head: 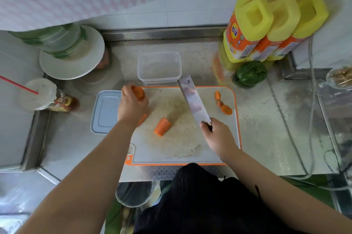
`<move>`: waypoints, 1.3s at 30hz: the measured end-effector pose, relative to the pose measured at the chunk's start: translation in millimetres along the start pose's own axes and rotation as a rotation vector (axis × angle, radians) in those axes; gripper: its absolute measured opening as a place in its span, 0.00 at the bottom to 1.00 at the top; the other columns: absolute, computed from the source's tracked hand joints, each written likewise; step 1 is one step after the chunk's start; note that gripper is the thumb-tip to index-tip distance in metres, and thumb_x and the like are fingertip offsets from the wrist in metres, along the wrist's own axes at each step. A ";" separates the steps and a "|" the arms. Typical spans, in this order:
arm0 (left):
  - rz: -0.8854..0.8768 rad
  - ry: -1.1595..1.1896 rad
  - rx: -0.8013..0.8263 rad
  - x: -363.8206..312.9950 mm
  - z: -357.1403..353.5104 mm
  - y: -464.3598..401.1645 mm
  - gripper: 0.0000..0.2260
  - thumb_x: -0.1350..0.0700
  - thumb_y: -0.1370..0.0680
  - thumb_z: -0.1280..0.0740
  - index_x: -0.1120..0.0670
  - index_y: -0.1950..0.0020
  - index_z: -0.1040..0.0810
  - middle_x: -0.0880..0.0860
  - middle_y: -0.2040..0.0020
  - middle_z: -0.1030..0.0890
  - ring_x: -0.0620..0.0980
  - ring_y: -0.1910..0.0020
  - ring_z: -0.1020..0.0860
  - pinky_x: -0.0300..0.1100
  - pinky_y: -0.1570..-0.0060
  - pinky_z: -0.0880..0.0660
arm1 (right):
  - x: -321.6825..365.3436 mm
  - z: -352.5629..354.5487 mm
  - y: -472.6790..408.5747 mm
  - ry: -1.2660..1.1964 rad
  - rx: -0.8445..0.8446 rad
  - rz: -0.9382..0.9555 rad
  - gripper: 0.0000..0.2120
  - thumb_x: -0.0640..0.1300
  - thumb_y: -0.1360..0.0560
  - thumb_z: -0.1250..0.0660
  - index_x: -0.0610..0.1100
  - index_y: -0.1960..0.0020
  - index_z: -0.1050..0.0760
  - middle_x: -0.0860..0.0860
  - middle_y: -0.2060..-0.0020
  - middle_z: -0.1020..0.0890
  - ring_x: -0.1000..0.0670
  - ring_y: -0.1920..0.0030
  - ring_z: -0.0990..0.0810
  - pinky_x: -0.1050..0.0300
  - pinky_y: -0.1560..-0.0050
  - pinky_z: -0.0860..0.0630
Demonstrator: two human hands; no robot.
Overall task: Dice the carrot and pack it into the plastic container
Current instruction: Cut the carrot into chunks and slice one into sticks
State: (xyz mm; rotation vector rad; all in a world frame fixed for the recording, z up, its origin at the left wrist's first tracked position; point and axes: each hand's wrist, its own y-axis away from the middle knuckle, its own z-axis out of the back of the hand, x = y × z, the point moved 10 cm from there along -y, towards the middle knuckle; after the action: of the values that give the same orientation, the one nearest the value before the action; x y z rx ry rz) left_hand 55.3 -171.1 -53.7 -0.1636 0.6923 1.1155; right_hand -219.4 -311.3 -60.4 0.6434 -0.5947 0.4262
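Note:
My left hand [131, 105] grips a thick carrot piece [138, 92] over the far left corner of the orange-rimmed cutting board [182, 148]. A thin carrot strip [142, 119] shows under that hand. Another carrot chunk [162, 126] lies in the board's middle. A few carrot slices [222, 104] lie at the board's right edge. My right hand [217, 134] holds a cleaver [192, 100] by its handle, blade pointing away over the board. The clear plastic container [159, 67] stands just beyond the board, with nothing in it.
The container's lid [105, 111] lies left of the board. Three yellow pump bottles [266, 24] and a green pepper [250, 73] stand at the back right. A stack of plates [72, 58] and a lidded cup with a red straw [38, 93] are at the left.

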 end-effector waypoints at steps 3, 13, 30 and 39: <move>-0.070 -0.053 0.019 0.8 -4.0 1.4 0.25 0.54 0.24 0.31 0.57 0.31 0.36 0.58 0.34 0.32 0.62 0.38 0.29 0.53 0.42 0.32 | 1.0 -2.2 -2.3 0.016 0.018 -0.003 0.20 0.48 0.21 0.39 0.47 0.69 0.42 0.51 0.76 0.36 0.51 0.74 0.35 0.55 0.71 0.42; -0.755 -0.586 0.174 -34.2 -76.6 101.9 0.32 0.40 0.41 0.19 0.51 0.43 0.23 0.53 0.43 0.21 0.58 0.54 0.21 0.51 0.58 0.23 | -1.9 -1.0 -11.8 0.008 0.026 0.034 0.18 0.48 0.21 0.38 0.43 0.66 0.38 0.50 0.76 0.34 0.50 0.74 0.34 0.54 0.70 0.39; -0.348 -0.392 0.128 -25.0 -62.0 36.1 0.30 0.44 0.25 0.30 0.51 0.26 0.33 0.51 0.26 0.33 0.56 0.28 0.35 0.50 0.32 0.38 | 4.7 -11.2 -8.9 0.095 0.068 0.033 0.19 0.50 0.20 0.41 0.48 0.68 0.40 0.51 0.75 0.33 0.51 0.73 0.32 0.57 0.72 0.41; 0.106 -0.257 -0.078 50.5 -0.3 32.2 0.23 0.55 0.20 0.38 0.49 0.25 0.36 0.56 0.28 0.34 0.62 0.34 0.34 0.56 0.38 0.35 | 11.4 -21.1 -9.8 0.116 0.102 0.037 0.19 0.48 0.20 0.41 0.48 0.68 0.41 0.52 0.76 0.35 0.52 0.74 0.35 0.59 0.72 0.43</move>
State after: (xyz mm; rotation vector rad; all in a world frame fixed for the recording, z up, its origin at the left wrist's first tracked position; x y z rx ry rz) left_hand 40.3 -117.9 -76.7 -0.0490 0.4321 1.2402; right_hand -197.5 -302.3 -71.0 0.7007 -0.4776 0.5272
